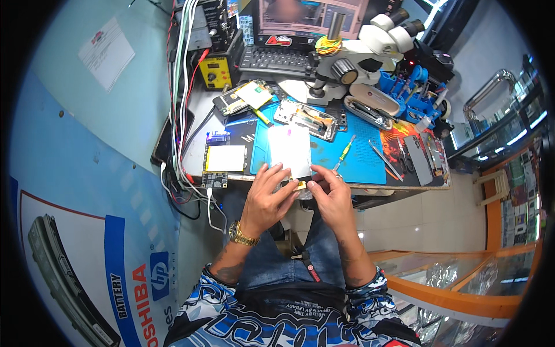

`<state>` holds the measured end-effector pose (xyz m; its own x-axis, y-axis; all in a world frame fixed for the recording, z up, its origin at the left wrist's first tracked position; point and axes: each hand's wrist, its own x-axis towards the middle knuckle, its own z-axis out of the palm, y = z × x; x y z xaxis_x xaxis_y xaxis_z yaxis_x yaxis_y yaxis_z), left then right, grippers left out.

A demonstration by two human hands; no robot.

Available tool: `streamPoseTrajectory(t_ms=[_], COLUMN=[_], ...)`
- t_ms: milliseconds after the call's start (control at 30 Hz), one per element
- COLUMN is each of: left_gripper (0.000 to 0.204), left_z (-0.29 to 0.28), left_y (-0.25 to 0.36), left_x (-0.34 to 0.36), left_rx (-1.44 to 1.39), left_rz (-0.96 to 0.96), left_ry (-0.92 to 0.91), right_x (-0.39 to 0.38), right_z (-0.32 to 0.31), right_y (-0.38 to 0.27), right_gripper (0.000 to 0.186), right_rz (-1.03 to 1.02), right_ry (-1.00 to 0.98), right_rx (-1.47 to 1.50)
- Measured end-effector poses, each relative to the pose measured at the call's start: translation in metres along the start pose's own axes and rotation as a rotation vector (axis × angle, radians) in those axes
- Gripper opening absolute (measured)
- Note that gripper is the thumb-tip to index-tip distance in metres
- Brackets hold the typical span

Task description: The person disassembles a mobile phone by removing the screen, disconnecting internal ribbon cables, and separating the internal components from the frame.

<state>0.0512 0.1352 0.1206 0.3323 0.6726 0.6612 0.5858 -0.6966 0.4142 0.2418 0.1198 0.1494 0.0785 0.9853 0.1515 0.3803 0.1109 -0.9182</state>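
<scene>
A flat, bright white battery [289, 151] lies over the near edge of the blue mat, with a small strip of yellow tape [300, 185] at its near end. My left hand [267, 194], with a gold watch on its wrist, is closed on the battery's near left corner. At the near right corner my right hand [331, 196] pinches the same end between thumb and fingers. Glare washes out the battery's surface, and my fingers hide part of the taped end. Just beyond the right hand, a green-handled screwdriver [346, 151] rests on the mat.
An opened phone [306, 120] lies beyond the battery. To the left are another white battery [226, 158] and a small circuit board [215, 180] with a white cable. A microscope [352, 63], keyboard [277, 61], tool case [370, 107] and tweezers [386, 161] surround the blue mat [370, 173].
</scene>
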Motion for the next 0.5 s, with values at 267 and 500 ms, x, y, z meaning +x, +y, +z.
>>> streamPoseTrajectory(t_ms=[267,500], left_gripper=[0.020,0.018], left_z=[0.004,-0.013], left_y=[0.000,0.016], left_x=[-0.005,-0.002], left_rx=[0.140,0.248], left_rz=[0.143,0.286], left_ry=[0.150,0.173], right_x=[-0.010,-0.012], right_z=[-0.008,-0.002], right_y=[-0.002,-0.004], right_gripper=[0.045,0.036], right_rz=[0.346,0.416], right_ry=[-0.126,-0.304], right_rx=[0.697,0.848])
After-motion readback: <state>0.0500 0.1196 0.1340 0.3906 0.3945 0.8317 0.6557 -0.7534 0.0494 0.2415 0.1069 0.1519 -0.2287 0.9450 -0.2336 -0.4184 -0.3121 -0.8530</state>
